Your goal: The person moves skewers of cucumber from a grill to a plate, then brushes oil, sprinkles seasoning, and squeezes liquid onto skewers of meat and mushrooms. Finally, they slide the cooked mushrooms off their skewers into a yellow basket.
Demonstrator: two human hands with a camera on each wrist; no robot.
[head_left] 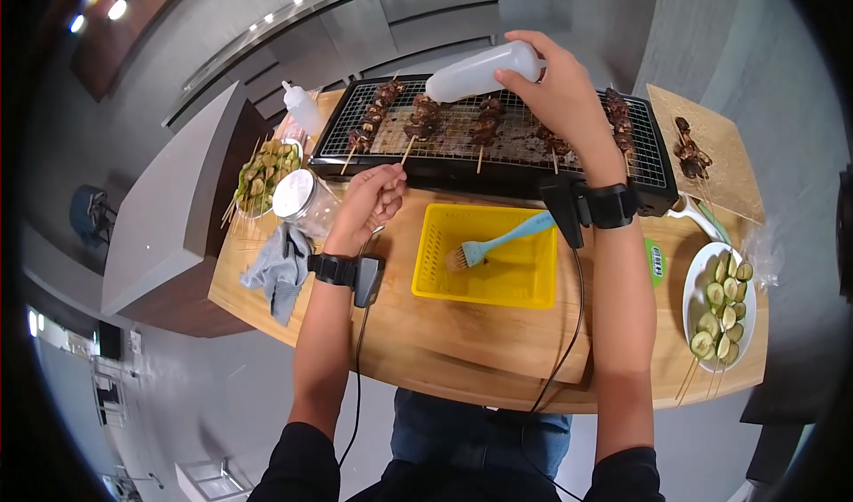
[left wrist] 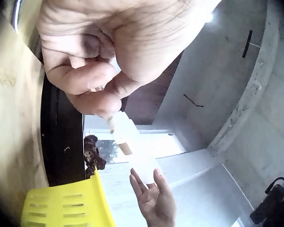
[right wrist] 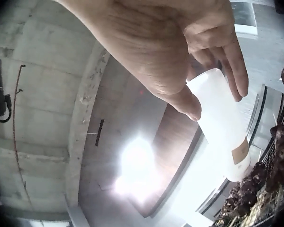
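My left hand [head_left: 369, 202] pinches the bare end of a wooden stick at the grill's front edge. The meat skewer [head_left: 425, 118] on that stick lies on the grill [head_left: 524, 178]. My right hand [head_left: 564, 89] holds a translucent white plastic bottle [head_left: 480, 71], tilted, with its far end over the same skewer. A brownish patch shows near the far end of the bottle [right wrist: 222, 113] in the right wrist view, where fingers and thumb lie on either side of it. Other browned meat skewers [head_left: 486, 122] lie across the wire grate, some partly hidden behind my right arm.
A yellow basket [head_left: 426, 275] holding a blue basting brush [head_left: 498, 240] stands before the grill. At left are a squeeze bottle [head_left: 304, 109], lidded jar [head_left: 298, 195], grey cloth [head_left: 280, 275] and plate of vegetable skewers [head_left: 267, 175]. More vegetable skewers lie on a white plate [head_left: 691, 293] at right.
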